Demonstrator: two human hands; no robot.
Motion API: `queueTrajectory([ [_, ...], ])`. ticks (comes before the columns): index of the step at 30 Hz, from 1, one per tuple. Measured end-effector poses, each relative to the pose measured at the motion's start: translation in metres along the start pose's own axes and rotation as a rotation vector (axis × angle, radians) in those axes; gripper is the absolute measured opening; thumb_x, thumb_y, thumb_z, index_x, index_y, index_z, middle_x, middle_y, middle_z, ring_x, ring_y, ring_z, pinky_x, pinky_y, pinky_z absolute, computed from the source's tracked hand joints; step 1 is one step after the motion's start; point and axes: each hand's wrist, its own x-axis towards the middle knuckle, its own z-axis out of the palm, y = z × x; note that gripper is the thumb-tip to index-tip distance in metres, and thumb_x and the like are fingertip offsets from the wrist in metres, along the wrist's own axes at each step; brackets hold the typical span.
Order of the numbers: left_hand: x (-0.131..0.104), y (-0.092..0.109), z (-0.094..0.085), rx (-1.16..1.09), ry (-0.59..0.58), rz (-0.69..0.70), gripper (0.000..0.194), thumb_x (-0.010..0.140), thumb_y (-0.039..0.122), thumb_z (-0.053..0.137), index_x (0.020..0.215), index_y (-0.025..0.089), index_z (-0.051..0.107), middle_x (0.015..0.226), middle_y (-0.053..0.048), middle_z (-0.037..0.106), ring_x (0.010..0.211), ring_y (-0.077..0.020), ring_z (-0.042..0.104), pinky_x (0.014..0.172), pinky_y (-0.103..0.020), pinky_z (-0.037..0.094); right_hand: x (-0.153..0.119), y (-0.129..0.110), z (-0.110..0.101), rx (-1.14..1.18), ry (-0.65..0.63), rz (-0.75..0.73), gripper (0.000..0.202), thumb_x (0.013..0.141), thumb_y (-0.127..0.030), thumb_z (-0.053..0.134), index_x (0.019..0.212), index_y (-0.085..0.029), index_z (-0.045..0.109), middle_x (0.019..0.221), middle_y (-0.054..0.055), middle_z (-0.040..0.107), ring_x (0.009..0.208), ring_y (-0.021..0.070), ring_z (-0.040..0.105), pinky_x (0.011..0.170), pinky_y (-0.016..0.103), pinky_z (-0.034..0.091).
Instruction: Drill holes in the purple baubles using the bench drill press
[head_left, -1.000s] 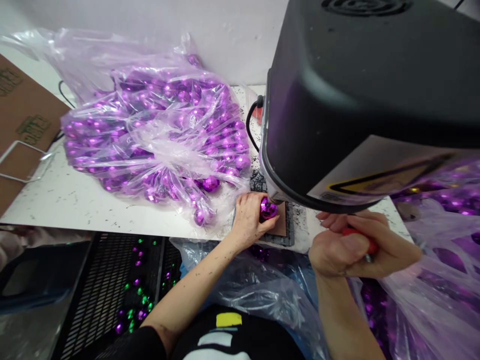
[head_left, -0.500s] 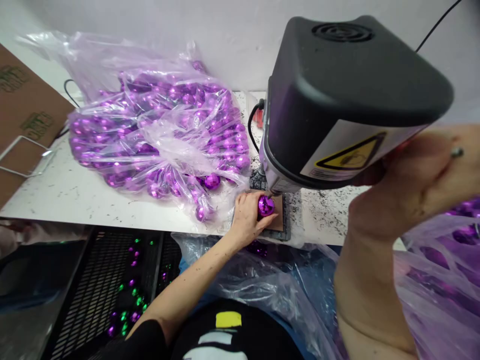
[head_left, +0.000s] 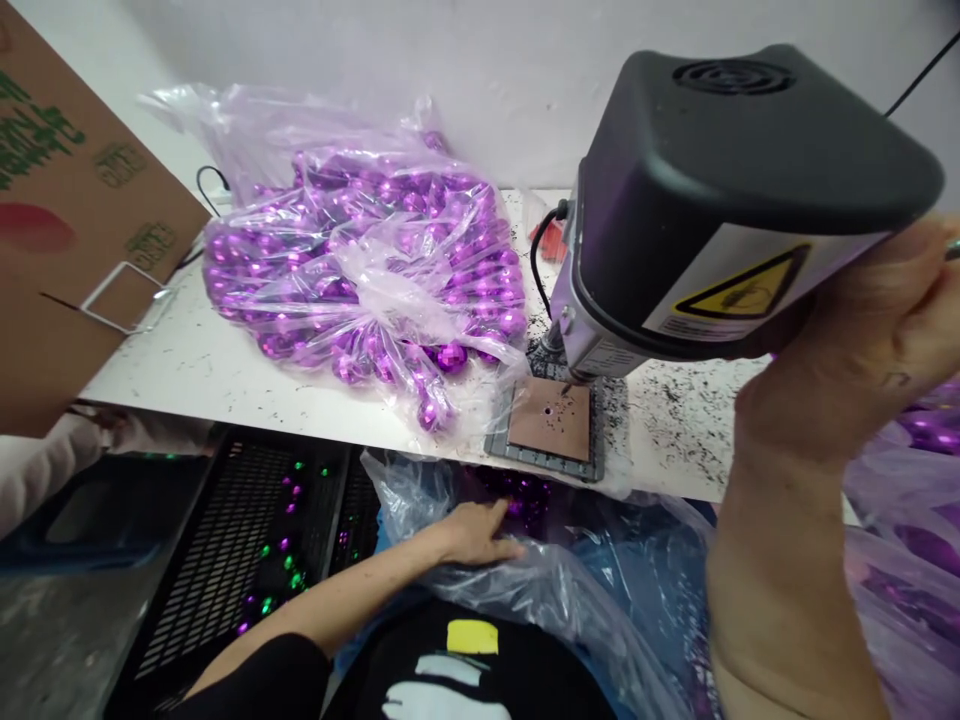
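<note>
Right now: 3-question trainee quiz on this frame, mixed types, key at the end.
1. True or false: a purple ball sits on the brown pad under the drill press.
2. Where is the left hand? A) on the pad B) below the table edge, at the plastic bag C) on the cardboard box
3. Fill in: the clear bag on the table is full of ____ balls.

Key: 1 false, the pad is bare. 2 B. 3 purple. The right hand is raised beside the press head; what it grips is hidden.
</note>
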Motion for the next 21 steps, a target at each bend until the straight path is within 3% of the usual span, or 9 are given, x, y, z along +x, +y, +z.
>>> queueTrajectory([
  [2, -0.015, 0.007, -0.016, 0.075, -0.105, 0.097, 0.049, 0.089, 0.052, 0.058, 0.125, 0.019, 0.061, 0.101, -0.014, 0.074, 0.094, -0.0331, 0.072, 0.079, -0.040, 0.054, 0.000, 0.000, -0.001, 0.012, 0.007, 0.038, 0.052, 0.081, -0.064, 0.050, 0.075, -0.012, 0.051, 0.064, -0.007, 0.048, 0.048, -0.0048, 0.041, 0.042, 0.013, 0.019],
  [3, -0.023, 0.014, -0.029, 0.091, -0.061, 0.165, 0.035, 0.091, 0.044, 0.057, 0.117, 0.021, 0.065, 0.099, -0.011, 0.074, 0.092, -0.0299, 0.072, 0.078, -0.037, 0.054, -0.001, 0.000, 0.000, 0.020, 0.012, 0.050, 0.051, 0.080, -0.063, 0.052, 0.076, -0.012, 0.053, 0.064, -0.006, 0.049, 0.053, -0.0035, 0.047, 0.044, 0.013, 0.019],
  [5, -0.037, 0.028, -0.060, 0.098, 0.220, 0.279, 0.024, 0.098, 0.032, 0.048, 0.110, 0.021, 0.066, 0.104, -0.010, 0.072, 0.097, -0.0240, 0.069, 0.084, -0.033, 0.052, -0.002, 0.001, 0.001, 0.036, 0.024, 0.052, 0.049, 0.081, -0.061, 0.053, 0.079, -0.013, 0.055, 0.065, -0.005, 0.050, 0.062, -0.0001, 0.055, 0.046, 0.015, 0.020],
  [8, -0.052, 0.034, -0.110, 0.270, 0.612, 0.309, 0.032, 0.096, 0.021, 0.049, 0.126, 0.020, 0.057, 0.130, -0.011, 0.062, 0.124, -0.0251, 0.056, 0.104, -0.041, 0.044, -0.003, 0.002, 0.003, 0.058, 0.055, 0.018, 0.050, 0.083, -0.062, 0.053, 0.079, -0.012, 0.053, 0.063, -0.004, 0.048, 0.062, 0.0014, 0.054, 0.045, 0.015, 0.020],
  [11, -0.057, 0.014, -0.143, 0.553, 0.700, 0.134, 0.065, 0.079, 0.006, 0.061, 0.140, 0.022, 0.046, 0.144, -0.013, 0.052, 0.135, -0.0328, 0.044, 0.116, -0.058, 0.026, -0.003, 0.003, 0.004, 0.051, 0.048, 0.024, 0.055, 0.082, -0.066, 0.053, 0.076, -0.012, 0.049, 0.064, -0.003, 0.047, 0.056, 0.0005, 0.049, 0.042, 0.015, 0.019],
  [14, -0.048, -0.012, -0.151, 0.677, 0.656, 0.003, 0.056, 0.077, -0.001, 0.053, 0.129, 0.021, 0.056, 0.123, -0.014, 0.064, 0.115, -0.0316, 0.058, 0.106, -0.055, 0.038, -0.003, 0.003, 0.004, 0.045, 0.047, 0.022, 0.057, 0.081, -0.070, 0.052, 0.076, -0.013, 0.048, 0.064, -0.002, 0.048, 0.052, 0.0009, 0.045, 0.040, 0.017, 0.018],
  [16, -0.037, -0.023, -0.145, 0.660, 0.729, -0.012, 0.054, 0.079, -0.001, 0.049, 0.128, 0.019, 0.057, 0.125, -0.015, 0.063, 0.110, -0.0304, 0.060, 0.098, -0.049, 0.044, -0.003, 0.003, 0.004, 0.033, 0.057, 0.026, 0.057, 0.082, -0.070, 0.051, 0.078, -0.013, 0.050, 0.064, -0.003, 0.049, 0.050, 0.0007, 0.044, 0.041, 0.018, 0.019],
  [19, -0.023, -0.029, -0.129, 0.533, 0.884, 0.015, 0.065, 0.075, -0.001, 0.049, 0.138, 0.014, 0.048, 0.144, -0.019, 0.050, 0.124, -0.0297, 0.055, 0.100, -0.043, 0.044, -0.004, 0.002, 0.004, 0.002, 0.071, 0.037, 0.058, 0.082, -0.070, 0.049, 0.080, -0.013, 0.052, 0.065, -0.003, 0.051, 0.047, -0.0001, 0.042, 0.043, 0.018, 0.020],
  [21, -0.023, -0.030, -0.119, 0.450, 0.893, 0.050, 0.072, 0.072, -0.002, 0.047, 0.143, 0.012, 0.042, 0.151, -0.021, 0.042, 0.136, -0.0290, 0.047, 0.105, -0.042, 0.041, -0.004, 0.001, 0.004, 0.005, 0.072, 0.049, 0.059, 0.080, -0.071, 0.050, 0.080, -0.012, 0.053, 0.066, -0.003, 0.053, 0.046, -0.0001, 0.041, 0.044, 0.019, 0.020],
])
